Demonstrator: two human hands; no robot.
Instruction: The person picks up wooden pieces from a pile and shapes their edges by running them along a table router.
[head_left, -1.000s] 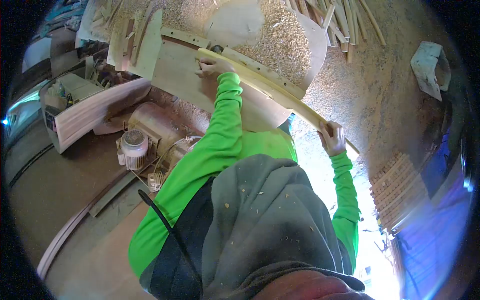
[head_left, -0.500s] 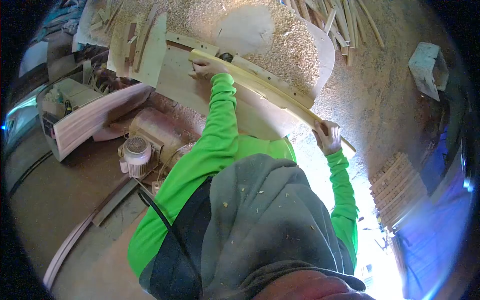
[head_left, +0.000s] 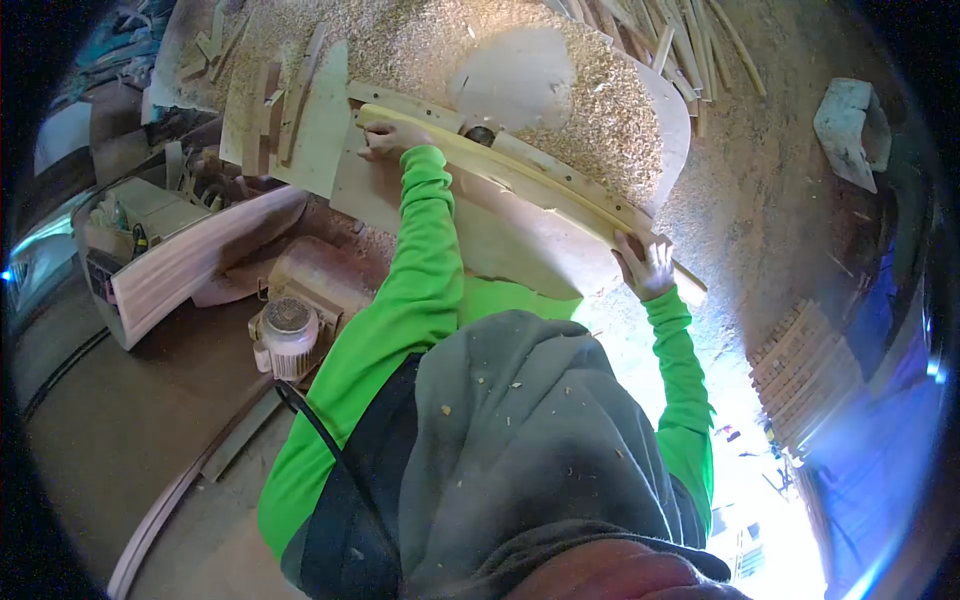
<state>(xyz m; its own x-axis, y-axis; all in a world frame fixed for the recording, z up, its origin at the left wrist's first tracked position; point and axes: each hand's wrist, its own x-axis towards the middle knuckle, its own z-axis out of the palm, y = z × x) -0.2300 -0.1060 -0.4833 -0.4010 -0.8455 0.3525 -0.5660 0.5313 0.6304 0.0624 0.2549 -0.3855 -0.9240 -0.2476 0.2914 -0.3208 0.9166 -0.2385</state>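
A long pale wooden strip (head_left: pixel 510 184) lies along the straight wooden fence (head_left: pixel 560 176) on the machine table (head_left: pixel 510 238). It runs past the round dark cutter opening (head_left: pixel 480 135) in the fence. My left hand (head_left: pixel 392 139) grips the strip near its far-left end, with the fingers curled at its near side. My right hand (head_left: pixel 646 266) is closed around the strip close to its right end, beyond the table edge. Parts of the fingers on both hands are hidden.
Wood shavings (head_left: pixel 620 125) are heaped behind the fence. Offcuts (head_left: pixel 290 95) lie on a board at left, and long loose sticks (head_left: pixel 690 40) at the back right. A motor (head_left: pixel 290 325) stands below left. Stacked wood pieces (head_left: pixel 808 375) and a pale hollow block (head_left: pixel 850 132) are at right.
The strip has slid left along the fence past the cutter opening, and both hands have gone left with it. The whole view has shifted slightly.
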